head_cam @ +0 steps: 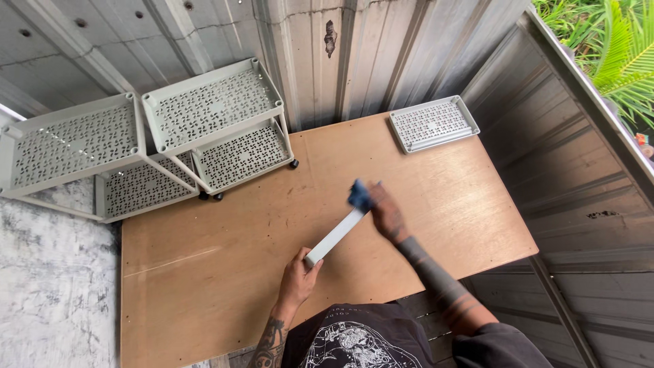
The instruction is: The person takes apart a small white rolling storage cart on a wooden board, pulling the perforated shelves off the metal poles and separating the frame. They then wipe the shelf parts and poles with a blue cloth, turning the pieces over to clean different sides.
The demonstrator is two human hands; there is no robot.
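In the head view, the left hand is gripping the near end of a long pale grey plastic bar, fingers closed around it. The right hand is pressing a crumpled blue cloth onto the bar's far end, fingers curled over the cloth. The bar is lying slantwise mid-desk, with open room on every side. The brown plywood desk is sitting against corrugated metal walls. At the far left edge, two grey perforated wheeled racks are standing; a grey perforated tray is lying at the far right corner.

White bar held aslant, blue cloth atop.
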